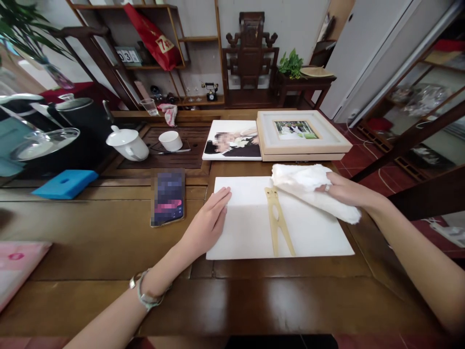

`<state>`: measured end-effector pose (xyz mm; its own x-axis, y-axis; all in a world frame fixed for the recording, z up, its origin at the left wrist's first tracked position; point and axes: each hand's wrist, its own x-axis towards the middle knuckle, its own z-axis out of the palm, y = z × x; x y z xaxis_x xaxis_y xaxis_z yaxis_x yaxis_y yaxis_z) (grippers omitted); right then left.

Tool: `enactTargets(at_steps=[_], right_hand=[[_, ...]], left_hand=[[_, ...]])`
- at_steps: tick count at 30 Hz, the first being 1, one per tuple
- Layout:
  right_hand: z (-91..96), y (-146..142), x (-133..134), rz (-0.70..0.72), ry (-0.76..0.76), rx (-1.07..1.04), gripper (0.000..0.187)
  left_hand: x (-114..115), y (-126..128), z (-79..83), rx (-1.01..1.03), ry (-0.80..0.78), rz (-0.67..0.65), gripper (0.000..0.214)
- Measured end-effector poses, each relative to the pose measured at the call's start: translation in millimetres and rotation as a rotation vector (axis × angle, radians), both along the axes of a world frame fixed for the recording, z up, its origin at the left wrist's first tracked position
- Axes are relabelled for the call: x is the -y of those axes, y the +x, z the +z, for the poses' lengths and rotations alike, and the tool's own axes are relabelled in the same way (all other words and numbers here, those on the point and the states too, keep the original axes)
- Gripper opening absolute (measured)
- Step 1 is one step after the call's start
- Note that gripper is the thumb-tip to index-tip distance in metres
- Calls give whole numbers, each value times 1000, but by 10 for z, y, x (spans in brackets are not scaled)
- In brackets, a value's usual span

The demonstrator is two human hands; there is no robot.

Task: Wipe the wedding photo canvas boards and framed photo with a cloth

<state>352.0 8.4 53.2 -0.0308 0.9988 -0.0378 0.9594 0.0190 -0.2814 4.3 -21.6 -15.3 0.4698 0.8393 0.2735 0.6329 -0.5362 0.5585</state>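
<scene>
A white board (254,228) lies flat on the wooden table (109,232), back side up, with a pale wooden stand piece (279,220) on it. My left hand (210,218) rests flat on the board's left edge, fingers together and stretched out. My right hand (345,191) presses a white fluffy cloth (301,184) onto the board's upper right corner, fingers closed on the cloth.
Behind the board lie a photo print (232,140) and a framed photo (301,133). A phone (167,196) lies left of my left hand. Further left stand a white teapot (127,143), a white cup (170,140), a blue pad (65,183) and a pink item (16,264).
</scene>
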Motion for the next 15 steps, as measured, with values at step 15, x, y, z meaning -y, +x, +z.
enactTargets(at_steps=[15], right_hand=[[-150, 440, 899, 221, -269, -207, 24]], left_hand=[[9, 4, 21, -45, -1, 1, 44]])
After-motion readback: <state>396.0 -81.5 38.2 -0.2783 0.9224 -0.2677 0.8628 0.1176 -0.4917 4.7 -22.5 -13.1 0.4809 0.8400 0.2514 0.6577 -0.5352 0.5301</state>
